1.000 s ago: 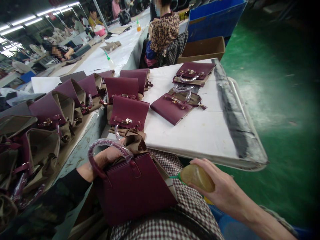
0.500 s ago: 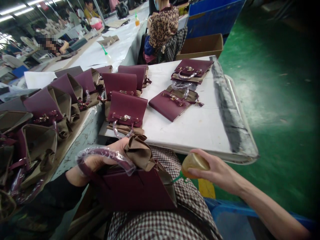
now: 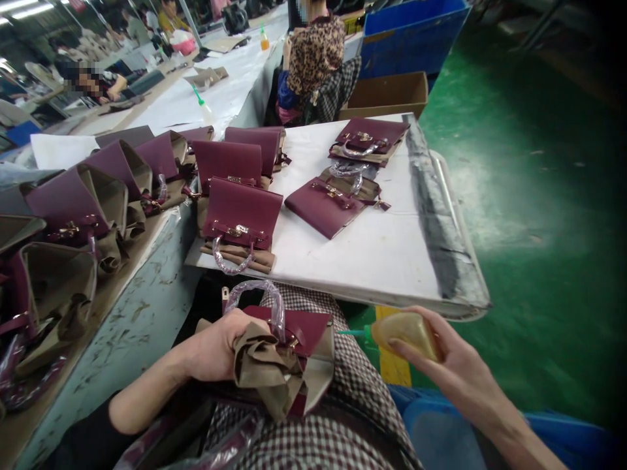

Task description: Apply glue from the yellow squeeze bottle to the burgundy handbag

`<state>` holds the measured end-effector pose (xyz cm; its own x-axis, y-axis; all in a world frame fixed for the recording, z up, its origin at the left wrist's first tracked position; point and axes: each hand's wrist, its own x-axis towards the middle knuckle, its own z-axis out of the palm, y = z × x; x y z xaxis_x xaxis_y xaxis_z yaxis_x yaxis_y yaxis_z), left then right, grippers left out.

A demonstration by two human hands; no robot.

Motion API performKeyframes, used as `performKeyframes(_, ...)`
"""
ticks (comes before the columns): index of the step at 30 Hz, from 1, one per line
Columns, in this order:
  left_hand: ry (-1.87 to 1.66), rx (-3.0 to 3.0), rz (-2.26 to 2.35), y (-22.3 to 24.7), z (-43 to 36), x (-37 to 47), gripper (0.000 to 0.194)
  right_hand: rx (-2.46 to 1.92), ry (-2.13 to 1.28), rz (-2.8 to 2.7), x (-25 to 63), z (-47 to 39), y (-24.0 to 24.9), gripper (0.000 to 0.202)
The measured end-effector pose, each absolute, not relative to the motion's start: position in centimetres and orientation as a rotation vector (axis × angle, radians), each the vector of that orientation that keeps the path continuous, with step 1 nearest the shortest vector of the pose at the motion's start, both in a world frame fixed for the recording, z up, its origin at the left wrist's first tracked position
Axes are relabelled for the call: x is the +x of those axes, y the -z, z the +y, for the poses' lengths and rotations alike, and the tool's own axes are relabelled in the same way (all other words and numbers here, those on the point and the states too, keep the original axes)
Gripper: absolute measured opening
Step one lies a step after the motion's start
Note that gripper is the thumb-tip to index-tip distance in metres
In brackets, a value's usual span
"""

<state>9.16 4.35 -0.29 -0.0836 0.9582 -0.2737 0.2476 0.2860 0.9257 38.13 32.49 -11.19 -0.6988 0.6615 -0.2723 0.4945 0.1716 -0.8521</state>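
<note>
On my checked lap rests a burgundy handbag (image 3: 313, 326), its brown lining (image 3: 267, 365) bunched up out of the opening. My left hand (image 3: 223, 346) grips the bag at its top, fingers partly hidden behind the lining. A plastic-wrapped handle (image 3: 259, 290) arches up behind that hand, and another wrapped handle lies nearer my body. In my right hand (image 3: 441, 352) is a squeeze bottle (image 3: 404, 329) of amber liquid, held sideways. Its thin green nozzle points left, close to the bag's right side edge; whether the tip touches is unclear.
Several burgundy handbags stand on the left bench (image 3: 161, 261). More lie on the white table (image 3: 382, 241) ahead. A blue bin (image 3: 441, 424) sits low at my right. Beyond the table are a cardboard box (image 3: 386, 94) and a seated person (image 3: 316, 59) in a leopard-print top.
The bag on my lap has been turned, so its lining and side now face me. My right hand has moved slightly right and down, with the bottle now nearly level.
</note>
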Motion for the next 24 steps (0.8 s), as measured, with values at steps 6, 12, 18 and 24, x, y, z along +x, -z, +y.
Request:
performKeyframes(6, -0.879, 1.15, 1.557, -0.1, 3.9, 9.8, 0.03, -0.984, -1.481, -2.364, 35.8, 31.9, 12.2, 0.067)
performKeyframes(12, -0.922, 1.184, 1.54, 0.1, 4.1, 9.7, 0.027, -0.866, -1.515, -2.452, 34.9, 32.3, 12.1, 0.062)
performKeyframes(18, -0.925, 1.199, 1.541, 0.1, 4.4, 9.7, 0.028, -0.865, -1.601, -2.503, 36.0, 32.1, 11.8, 0.059)
performKeyframes(24, -0.924, 1.196, 1.56, 0.4, 4.1, 9.7, 0.027, -0.897, -1.641, -2.476, 37.2, 31.7, 12.3, 0.06)
